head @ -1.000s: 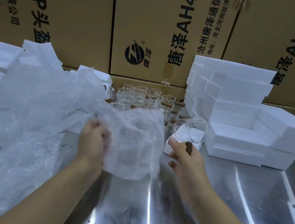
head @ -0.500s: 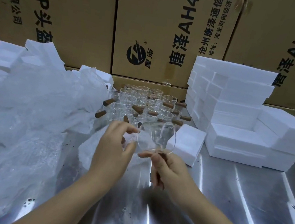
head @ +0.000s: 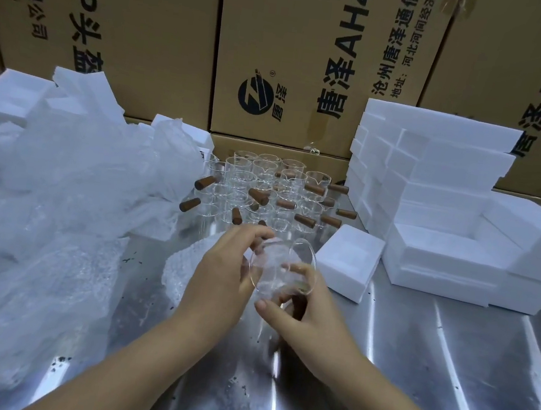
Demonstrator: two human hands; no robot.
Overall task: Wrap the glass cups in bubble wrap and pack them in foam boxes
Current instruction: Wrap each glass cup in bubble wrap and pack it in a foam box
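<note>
A clear glass cup (head: 283,267) lies tilted between both hands above the steel table, its mouth facing me. My right hand (head: 305,314) grips it from below, around its brown wooden handle. My left hand (head: 223,274) curls over the cup's left rim with fingertips on the glass. A sheet of bubble wrap (head: 179,272) lies flat on the table under and left of my left hand. Several more glass cups with wooden handles (head: 264,190) stand clustered behind. A single small foam box (head: 349,260) sits just right of the cup.
A big heap of bubble wrap (head: 50,212) covers the left of the steel table (head: 428,377). White foam boxes (head: 440,198) are stacked at the right rear, foam pieces (head: 13,95) at the far left. Cardboard cartons (head: 297,55) form a wall behind.
My left hand let the bubble wrap sheet drop onto the table and moved to the cup. My right hand brought the cup from the right to the middle, over the sheet.
</note>
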